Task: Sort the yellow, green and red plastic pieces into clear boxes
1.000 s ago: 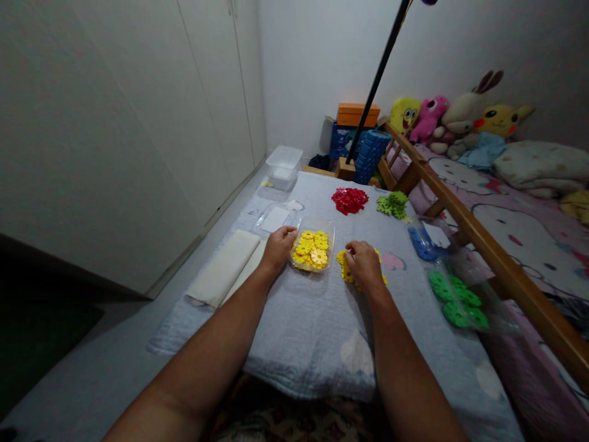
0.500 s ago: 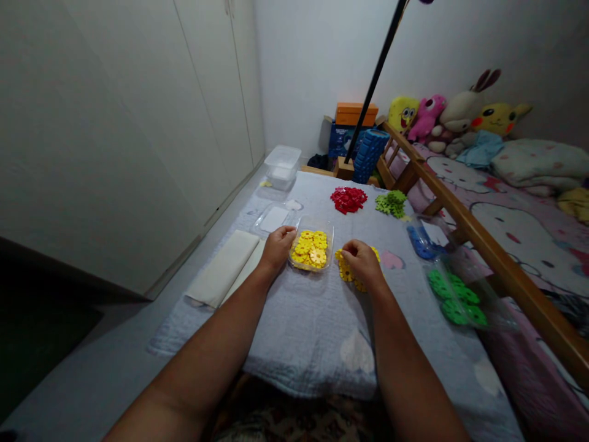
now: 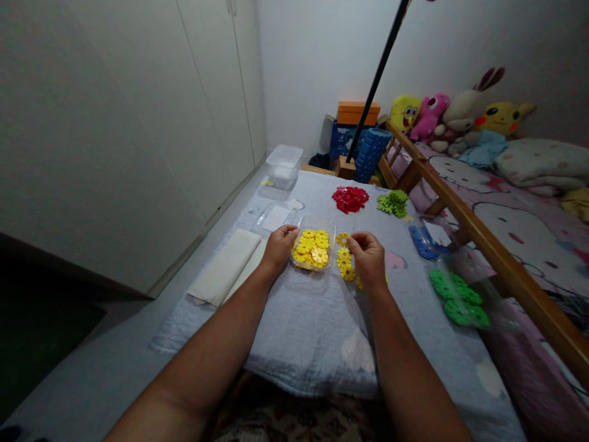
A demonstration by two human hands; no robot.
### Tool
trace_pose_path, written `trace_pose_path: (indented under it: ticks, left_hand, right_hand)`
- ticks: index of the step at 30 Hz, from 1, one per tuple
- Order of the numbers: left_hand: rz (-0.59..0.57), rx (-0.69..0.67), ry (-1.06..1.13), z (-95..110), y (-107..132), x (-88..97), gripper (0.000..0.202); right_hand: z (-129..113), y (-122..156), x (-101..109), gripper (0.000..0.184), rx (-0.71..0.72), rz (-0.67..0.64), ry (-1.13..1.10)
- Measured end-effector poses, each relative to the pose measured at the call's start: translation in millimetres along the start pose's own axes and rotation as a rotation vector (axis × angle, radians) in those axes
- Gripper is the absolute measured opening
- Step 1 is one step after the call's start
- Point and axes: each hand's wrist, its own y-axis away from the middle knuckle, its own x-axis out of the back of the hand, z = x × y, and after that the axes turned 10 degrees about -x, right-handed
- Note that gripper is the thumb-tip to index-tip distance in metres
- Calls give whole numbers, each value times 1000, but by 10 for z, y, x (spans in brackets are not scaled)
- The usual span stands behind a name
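At the table [image 3: 313, 331], our curled left hand [image 3: 276, 250] grips a clear rectangular plastic box [image 3: 318, 224]; our right hand [image 3: 369, 255] pinches a yellow flower-shaped plastic disc [image 3: 342, 239].

Forearms [image 3: 405, 350] stretch forward, left fingers [image 3: 288, 230] curled, right fingers [image 3: 363, 237] apparently pinched.

Illumination around me is dim, cool and diffuse. The wall [image 3: 304, 67] darkens toward the right; the lower-left area falls near-black. A soft shadow edges the right forearm [image 3: 402, 353]. The clear container [image 3: 317, 223] shows faint glints. Wide-angle stretch leans the wardrobe [image 3: 115, 135]; fine detail is soft.
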Motion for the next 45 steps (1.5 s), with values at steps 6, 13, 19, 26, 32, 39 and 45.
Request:
trace_pose_path:
  ticks: [6, 13, 19, 26, 32, 39, 45]
  left_hand:
    - [7, 2, 13, 59, 20, -12, 36]
    - [13, 16, 55, 66, 31, -26, 36]
    - [2, -1, 37, 106, 37, -24, 35]
    - [4, 18, 26, 81, 32, -22, 37]
    - [1, 0, 8, 92, 33, -19, 32]
    - [15, 8, 7, 147, 36, -29, 31]
    - [0, 24, 34, 164, 44, -32, 34]
  right_hand:
    - [61, 67, -164, 27, 20, -88, 25]
    - [48, 118, -235, 16, 148, -82, 256]
    - [124, -133, 87, 17, 172, 95, 481]
    - [292, -192, 248, 24, 116, 39, 957]
    - [355, -134, 188, 16, 155, -41, 1109]
    - [282, -147, 196, 21, 21, -63, 1043]
    - [206, -162, 227, 6, -4, 6, 765]
